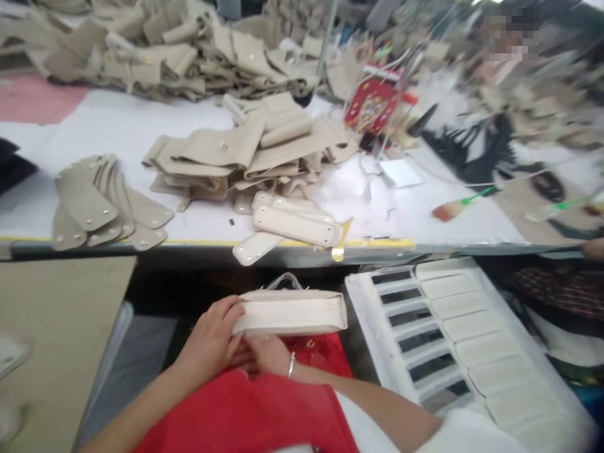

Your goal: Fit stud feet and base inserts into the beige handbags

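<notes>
A cream handbag [292,314] lies across my lap with its pale flat side up. A thin handle loop [285,279] sticks out beyond its far edge. My left hand [212,333] is closed around the bag's left end, its fingers over the top edge. My right hand [267,353], with a bracelet at the wrist, grips the near edge beside the left hand; its fingertips are partly hidden. Straight ahead, stacked cream strips with metal studs [295,223] lie at the table's edge, one of them overhanging it. Beige studded flaps [101,204] are fanned out farther left.
Folded beige bag pieces [245,151] are heaped mid-table, with more piled behind. A green-handled brush [453,209] and a red decorated box [372,104] are on the right. A white slotted tray [391,343] holding cream pieces stands right of my lap. A beige board [51,327] is at left.
</notes>
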The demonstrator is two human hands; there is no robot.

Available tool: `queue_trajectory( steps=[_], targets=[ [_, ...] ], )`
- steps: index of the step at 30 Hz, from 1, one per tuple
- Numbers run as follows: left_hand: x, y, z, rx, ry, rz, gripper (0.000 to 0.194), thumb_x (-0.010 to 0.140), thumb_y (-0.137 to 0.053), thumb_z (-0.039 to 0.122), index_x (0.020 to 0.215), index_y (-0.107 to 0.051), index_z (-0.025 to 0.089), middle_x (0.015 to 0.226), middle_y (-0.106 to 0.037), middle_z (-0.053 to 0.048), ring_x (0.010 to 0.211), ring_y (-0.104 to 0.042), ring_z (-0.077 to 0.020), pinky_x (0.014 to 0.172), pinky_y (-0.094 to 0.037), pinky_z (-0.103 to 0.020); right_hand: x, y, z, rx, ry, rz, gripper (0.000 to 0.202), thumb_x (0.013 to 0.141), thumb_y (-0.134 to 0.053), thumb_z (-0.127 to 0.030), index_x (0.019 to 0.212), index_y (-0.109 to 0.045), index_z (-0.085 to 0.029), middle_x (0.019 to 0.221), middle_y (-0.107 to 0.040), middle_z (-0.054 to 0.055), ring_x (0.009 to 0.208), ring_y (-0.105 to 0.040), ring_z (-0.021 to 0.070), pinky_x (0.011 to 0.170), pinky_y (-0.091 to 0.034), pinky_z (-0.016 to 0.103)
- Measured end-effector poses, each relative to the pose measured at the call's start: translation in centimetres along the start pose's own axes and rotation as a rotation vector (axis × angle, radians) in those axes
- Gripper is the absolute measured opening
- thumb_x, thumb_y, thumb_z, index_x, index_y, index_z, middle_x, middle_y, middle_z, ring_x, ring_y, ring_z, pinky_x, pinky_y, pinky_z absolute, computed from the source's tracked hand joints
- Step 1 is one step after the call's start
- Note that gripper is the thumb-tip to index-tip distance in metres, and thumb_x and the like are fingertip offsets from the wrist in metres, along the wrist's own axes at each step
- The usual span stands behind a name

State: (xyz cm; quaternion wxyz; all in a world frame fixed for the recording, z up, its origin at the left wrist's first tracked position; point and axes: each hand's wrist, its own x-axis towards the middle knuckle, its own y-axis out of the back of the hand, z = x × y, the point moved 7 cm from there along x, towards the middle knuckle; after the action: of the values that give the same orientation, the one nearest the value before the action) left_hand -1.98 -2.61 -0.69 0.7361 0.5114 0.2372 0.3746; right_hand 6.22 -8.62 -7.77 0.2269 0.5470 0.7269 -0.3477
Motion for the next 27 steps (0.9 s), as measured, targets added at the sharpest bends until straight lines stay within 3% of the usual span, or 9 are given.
queue_trajectory(
  steps=[3,5,7,9,11,14,17,22,27],
  targets=[
    [0.6,-0.8,0.9,0.112,-0.115,0.08,0.05,0.077,-0.051,0.02,0.127,-0.045,0.021,0.137,-0.042,-0.012,0.118,-0.045,-0.0282,0.094,-0.04,-0.046,-3.3,2.3,-2.3,-0.104,0.085,-0.161,0.034,0.075,-0.056,-0.049,0.07,-0.06,-0.016,0.074,-0.065,0.006,0.074,-0.062,0.0173,0.074,-0.047,0.03],
    [2.0,-2.4,2.5,0.124,-0.228,0.067,0.059,0.076,-0.055,0.028,0.132,-0.039,0.022,0.14,-0.039,-0.012,0.122,-0.043,-0.0292,0.1,-0.034,-0.049,-5.8,6.4,-4.5,-0.09,0.128,-0.088,0.043,0.079,-0.045,-0.056,0.075,-0.059,-0.015,0.071,-0.064,0.005,0.057,-0.059,0.0133,0.059,-0.047,0.027],
    [3.9,-4.4,4.9,0.09,-0.288,-0.037,0.065,0.073,-0.06,0.034,0.133,-0.039,0.021,0.138,-0.042,-0.013,0.122,-0.043,-0.0294,0.103,-0.032,-0.048,-8.1,13.5,-7.8,-0.195,0.242,0.308,0.048,0.082,-0.036,-0.059,0.072,-0.054,-0.015,0.066,-0.061,0.004,0.046,-0.053,0.0104,0.05,-0.044,0.024],
    [6.0,-6.2,7.7,0.044,-0.282,-0.174,0.07,0.069,-0.064,0.037,0.132,-0.04,0.018,0.136,-0.044,-0.016,0.123,-0.043,-0.0302,0.103,-0.032,-0.046,-10.2,20.5,-11.3,-0.522,0.307,0.8,0.044,0.085,-0.036,-0.053,0.079,-0.055,-0.015,0.07,-0.062,0.005,0.055,-0.057,0.0126,0.057,-0.045,0.025],
    [7.8,-7.3,10.5,0.009,-0.269,-0.277,0.077,0.066,-0.068,0.038,0.133,-0.038,0.015,0.137,-0.042,-0.019,0.124,-0.041,-0.0321,0.103,-0.031,-0.047,-9.3,24.8,-13.2,-0.855,0.172,1.008,0.045,0.081,-0.048,-0.051,0.105,-0.052,-0.013,0.088,-0.065,0.01,0.081,-0.062,0.0192,0.073,-0.046,0.029],
    [9.5,-8.0,13.1,-0.032,-0.277,-0.371,0.085,0.061,-0.071,0.038,0.133,-0.037,0.009,0.134,-0.042,-0.023,0.123,-0.04,-0.0341,0.103,-0.03,-0.047,-5.1,27.8,-14.2,-0.968,0.078,0.99,0.073,0.073,-0.062,-0.048,0.129,-0.035,-0.009,0.111,-0.06,0.017,0.101,-0.058,0.0258,0.083,-0.045,0.032],
    [9.9,-8.0,13.4,-0.072,-0.278,-0.37,0.083,0.061,-0.071,0.039,0.131,-0.038,0.01,0.13,-0.046,-0.022,0.119,-0.044,-0.0334,0.101,-0.033,-0.046,-2.5,29.3,-14.0,-1.01,-0.001,0.927,0.072,0.076,-0.06,-0.033,0.134,-0.025,-0.006,0.109,-0.06,0.019,0.1,-0.059,0.0257,0.082,-0.045,0.032],
    [9.9,-8.0,13.2,-0.049,-0.275,-0.323,0.076,0.063,-0.067,0.04,0.127,-0.041,0.01,0.126,-0.049,-0.019,0.113,-0.047,-0.0317,0.099,-0.035,-0.043,-5.9,35.6,-13.2,-1.117,-0.201,0.899,0.051,0.077,-0.056,-0.017,0.124,-0.042,-0.006,0.109,-0.059,0.023,0.102,-0.057,0.0305,0.083,-0.044,0.04],
    [11.3,-8.3,15.5,0.007,-0.238,-0.338,0.071,0.057,-0.068,0.046,0.114,-0.049,0.008,0.106,-0.058,-0.017,0.096,-0.054,-0.0317,0.087,-0.042,-0.042,-8.7,40.3,-13.2,-1.187,-0.306,0.958,0.054,0.078,-0.06,-0.031,0.122,-0.044,-0.004,0.11,-0.056,0.026,0.106,-0.053,0.0366,0.086,-0.039,0.051]
  ],
)
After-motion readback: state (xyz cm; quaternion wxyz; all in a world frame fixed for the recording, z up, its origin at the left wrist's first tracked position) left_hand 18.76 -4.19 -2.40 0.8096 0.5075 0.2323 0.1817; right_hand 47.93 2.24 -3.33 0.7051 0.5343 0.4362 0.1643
